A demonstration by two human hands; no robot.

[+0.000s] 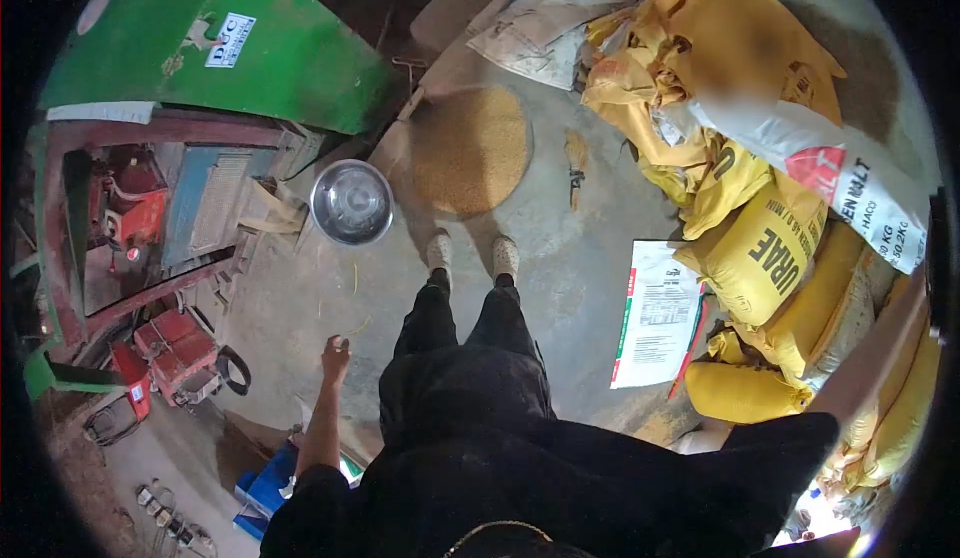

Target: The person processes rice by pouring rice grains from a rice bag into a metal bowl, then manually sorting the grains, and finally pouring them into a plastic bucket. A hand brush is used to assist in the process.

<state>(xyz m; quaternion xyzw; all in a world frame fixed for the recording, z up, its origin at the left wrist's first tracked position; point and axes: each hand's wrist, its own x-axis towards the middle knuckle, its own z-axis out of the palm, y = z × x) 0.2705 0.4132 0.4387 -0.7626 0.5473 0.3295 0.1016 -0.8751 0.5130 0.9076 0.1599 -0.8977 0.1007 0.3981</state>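
My left hand (336,358) hangs low beside my left leg over the concrete floor, its fingers curled together. A thin yellow string (355,278) lies near its fingertips; whether the hand holds anything is too small to tell. My right arm (880,343) reaches out to the right past the stacked sacks, and its hand is hidden beyond the dark rim of the view. In front of my feet is a round spread of golden grain (470,150). A shiny metal basin (352,202) stands to its left.
Full yellow sacks (770,258) and a white-and-red sack (870,193) are piled at right. A flat white bag (658,313) and a small brush-like bundle (576,168) lie on the floor. At left are a green machine (290,58) and a red engine (175,353).
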